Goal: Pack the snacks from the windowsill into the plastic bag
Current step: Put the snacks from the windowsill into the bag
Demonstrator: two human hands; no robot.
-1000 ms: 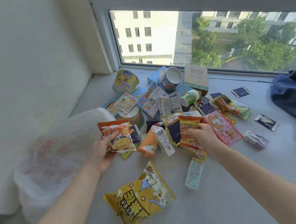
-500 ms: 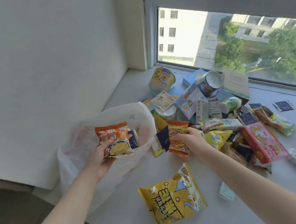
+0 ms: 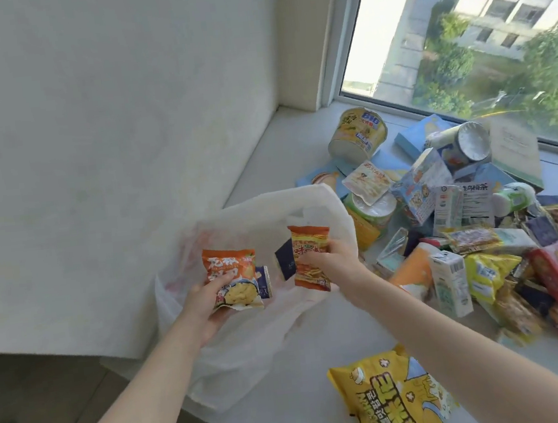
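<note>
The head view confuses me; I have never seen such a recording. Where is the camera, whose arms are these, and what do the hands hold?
There is no machine here. A person wears one wide-angle camera on the head, so it looks down along their own arms. The left hand grips an orange packet with a small dark packet behind it. The right hand pinches a yellow-orange packet and a dark sachet. Both hands are at the mouth of the white bag, which lies at the left end of the windowsill. To the right is a pile of snacks: cups, boxes, packets. A yellow popcorn bag lies apart, nearest the camera.
</note>
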